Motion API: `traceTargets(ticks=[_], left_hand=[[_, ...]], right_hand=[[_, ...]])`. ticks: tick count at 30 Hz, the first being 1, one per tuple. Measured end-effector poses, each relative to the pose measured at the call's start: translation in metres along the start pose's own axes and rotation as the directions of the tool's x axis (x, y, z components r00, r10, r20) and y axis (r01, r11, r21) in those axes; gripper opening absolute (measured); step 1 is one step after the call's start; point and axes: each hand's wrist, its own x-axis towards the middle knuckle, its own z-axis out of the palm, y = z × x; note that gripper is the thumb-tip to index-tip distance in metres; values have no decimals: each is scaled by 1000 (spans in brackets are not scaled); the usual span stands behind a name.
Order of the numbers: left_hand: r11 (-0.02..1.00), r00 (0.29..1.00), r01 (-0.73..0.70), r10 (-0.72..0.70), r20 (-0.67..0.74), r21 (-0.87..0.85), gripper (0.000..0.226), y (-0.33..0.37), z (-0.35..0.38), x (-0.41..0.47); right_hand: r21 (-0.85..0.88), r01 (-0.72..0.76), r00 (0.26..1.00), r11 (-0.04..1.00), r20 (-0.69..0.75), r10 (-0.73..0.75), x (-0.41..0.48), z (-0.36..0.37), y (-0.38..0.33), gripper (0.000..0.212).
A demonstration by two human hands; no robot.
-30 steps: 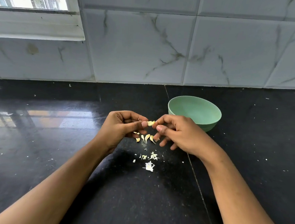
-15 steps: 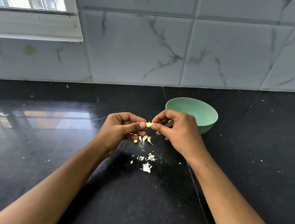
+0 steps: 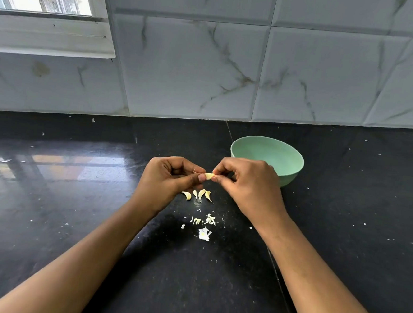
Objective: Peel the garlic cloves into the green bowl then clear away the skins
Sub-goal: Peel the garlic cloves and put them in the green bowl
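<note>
- Above the black counter [image 3: 72, 220], between your two hands, one garlic clove [image 3: 209, 176] is held off the surface, level with the near wall of the bowl.
- Your left hand [image 3: 169, 178] pinches the clove's left end between thumb and forefinger, and its other fingers curl in toward the palm.
- Your right hand [image 3: 247, 184] pinches the clove's right end with thumb and fingertips, and the remaining fingers are bent over.
- Just behind your right hand, the green bowl [image 3: 294, 173] stands upright on the counter. The part of its inside that shows is plain green, and your knuckles hide the near part.
- Below the held clove, more cloves [image 3: 202, 195] lie side by side on the counter, just under your left fingers.
- Nearer to you, skins [image 3: 206, 226] lie scattered in a small patch. They are thin scraps plus one larger white piece closest to you, too fine to count exactly.
- By count you have one bowl, one clove in your fingers and four cloves on the counter.
</note>
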Motion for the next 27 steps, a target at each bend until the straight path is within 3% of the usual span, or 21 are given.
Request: traceTargets(ticks=[14,22,27], left_hand=[[995,996,-76,78,-31,65,8,0,2,1],[993,995,-85,89,-48,83,9,0,2,1],[996,996,-46,51,-72,72,12,-3,1,2]], right_hand=[[32,-47,998,998,-35,48,2,3,4,10],[48,-39,998,998,49,37,3,5,3,7],[151,-137,976,979,192,107,2,6,1,13]])
